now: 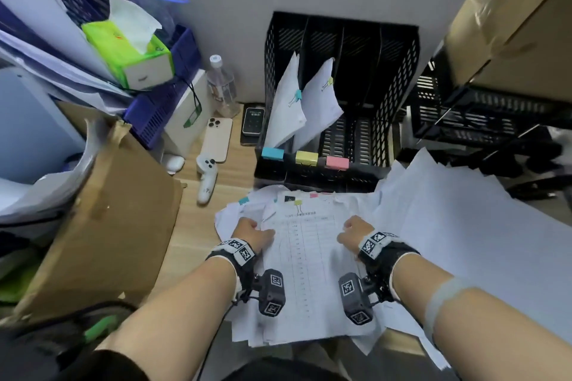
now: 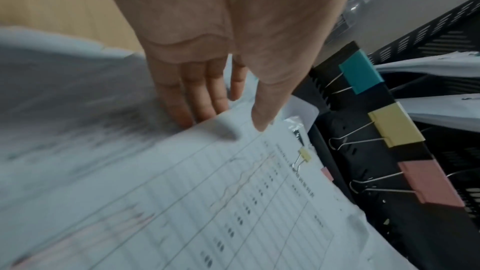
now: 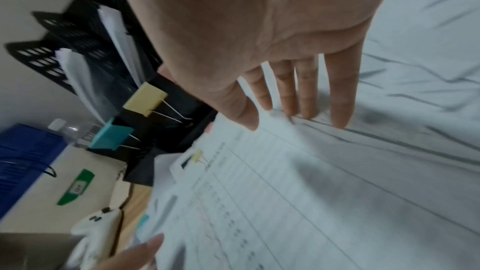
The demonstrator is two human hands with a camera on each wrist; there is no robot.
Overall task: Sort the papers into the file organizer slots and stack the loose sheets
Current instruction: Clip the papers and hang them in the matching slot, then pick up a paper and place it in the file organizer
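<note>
A printed table sheet (image 1: 306,257) with a small yellow clip (image 1: 298,203) tops a messy paper pile on the desk. My left hand (image 1: 250,230) is at its left edge. In the left wrist view the fingers (image 2: 187,108) are straight, tips tucked at the edge, thumb just over the sheet (image 2: 233,192). My right hand (image 1: 353,230) mirrors it at the right edge, its fingers (image 3: 335,98) straight on the sheet (image 3: 285,202). Behind stands the black file organizer (image 1: 399,96) with teal (image 1: 272,154), yellow (image 1: 306,158) and pink (image 1: 337,162) clips on its front. Clipped papers (image 1: 286,108) lean in its two left slots.
Loose white sheets (image 1: 464,226) spread over the right of the desk. A torn cardboard box (image 1: 117,226) stands at the left. A white controller (image 1: 206,176), a phone (image 1: 217,139) and a water bottle (image 1: 221,83) lie left of the organizer. Black trays (image 1: 464,114) sit at the right.
</note>
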